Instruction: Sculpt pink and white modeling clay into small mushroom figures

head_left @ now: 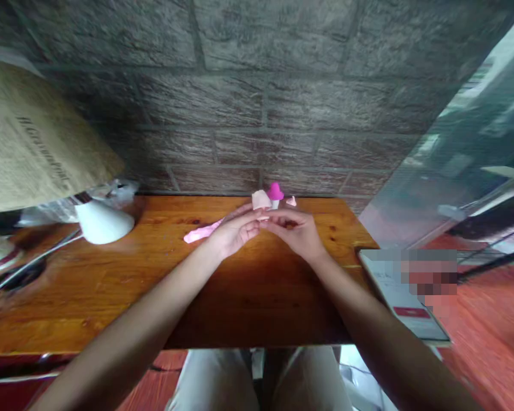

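Note:
My left hand point(239, 229) and my right hand point(294, 228) meet over the far part of the wooden table point(257, 285), fingertips pinched together. Between them rises a soft-looking pale pink piece point(261, 199); its lower part is hidden by my fingers, and I cannot make out its material. Just behind my right hand stands a small object with a magenta cone-shaped top point(276, 191) and a white lower part. A small pale pink scrap point(291, 201) lies to its right. On the left, a pink strip point(201, 233) runs under or behind my left hand.
A brown paper bag point(38, 131) with printing looms at the left. Below it are a white conical object point(105, 221) and a thin rod point(38, 262). The grey brick wall point(257, 103) borders the table's back. A flat panel point(405, 297) leans at the right edge.

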Available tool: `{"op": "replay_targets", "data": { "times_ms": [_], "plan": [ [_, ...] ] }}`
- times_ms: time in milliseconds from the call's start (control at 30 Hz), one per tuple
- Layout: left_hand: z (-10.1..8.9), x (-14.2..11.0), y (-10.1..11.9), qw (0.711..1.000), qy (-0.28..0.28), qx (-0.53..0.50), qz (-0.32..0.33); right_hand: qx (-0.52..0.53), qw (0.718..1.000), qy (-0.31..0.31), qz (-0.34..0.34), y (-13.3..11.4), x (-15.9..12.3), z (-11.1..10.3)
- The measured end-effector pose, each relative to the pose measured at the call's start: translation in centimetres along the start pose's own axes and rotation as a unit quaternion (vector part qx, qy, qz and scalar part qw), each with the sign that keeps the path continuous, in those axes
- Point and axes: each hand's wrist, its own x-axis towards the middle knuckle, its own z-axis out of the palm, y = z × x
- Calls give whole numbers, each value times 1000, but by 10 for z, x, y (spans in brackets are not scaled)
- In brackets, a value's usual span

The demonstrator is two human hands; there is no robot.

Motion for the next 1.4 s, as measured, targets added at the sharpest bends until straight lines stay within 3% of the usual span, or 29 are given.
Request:
{"op": "replay_targets", "data": {
  "times_ms": [267, 500, 800, 1000, 1400],
  "plan": [
    [3, 1, -1, 1000, 14, -14, -7, -26, 1000, -1, 10, -1, -1, -1],
    [1, 1, 0, 1000, -17, -4, 6, 18, 998, -28, 56, -2, -1, -1],
    [-3, 3, -1, 999, -12, 21, 24, -36, 999, -16, 2, -4, -1, -1],
    [0, 2, -1, 1000, -5, 24, 10, -12, 1000, -17, 22, -2, -1, -1],
    [3, -1, 4, 999, -20, -31, -5, -23, 999, 10, -27, -4, 4, -4]
  ]
}}
